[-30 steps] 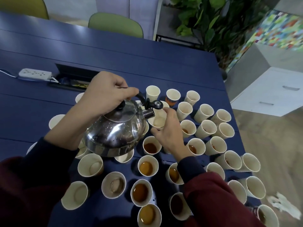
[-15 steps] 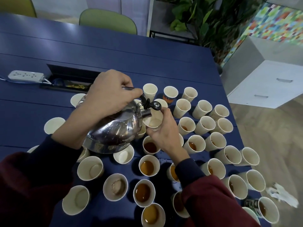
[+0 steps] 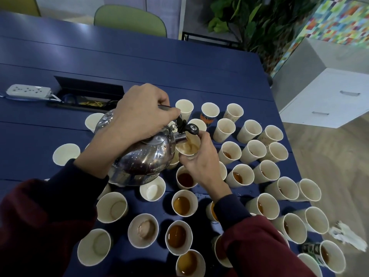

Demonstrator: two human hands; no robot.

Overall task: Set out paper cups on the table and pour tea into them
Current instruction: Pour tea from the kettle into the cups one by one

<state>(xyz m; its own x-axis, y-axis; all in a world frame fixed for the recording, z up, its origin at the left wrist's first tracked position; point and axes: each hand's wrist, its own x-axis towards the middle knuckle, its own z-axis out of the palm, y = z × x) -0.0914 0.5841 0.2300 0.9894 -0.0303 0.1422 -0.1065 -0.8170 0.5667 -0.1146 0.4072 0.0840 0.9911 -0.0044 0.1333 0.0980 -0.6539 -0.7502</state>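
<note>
Our left hand (image 3: pixel 139 116) grips the kettle (image 3: pixel 143 158), our right hand (image 3: pixel 201 162) holds a cup (image 3: pixel 189 148), above a blue surface (image 3: pixel 139 62); green chair (image 3: pixel 129 21) beyond its far edge.

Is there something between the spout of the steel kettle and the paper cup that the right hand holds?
Nothing visible. The spout of the shiny steel kettle sits at the rim of the white paper cup, with brown tea showing inside. The right hand grips the cup; the left hand holds the kettle.

Maroon sleeves (image 3: pixel 40 226), navy cuffs (image 3: pixel 229 208)
</note>
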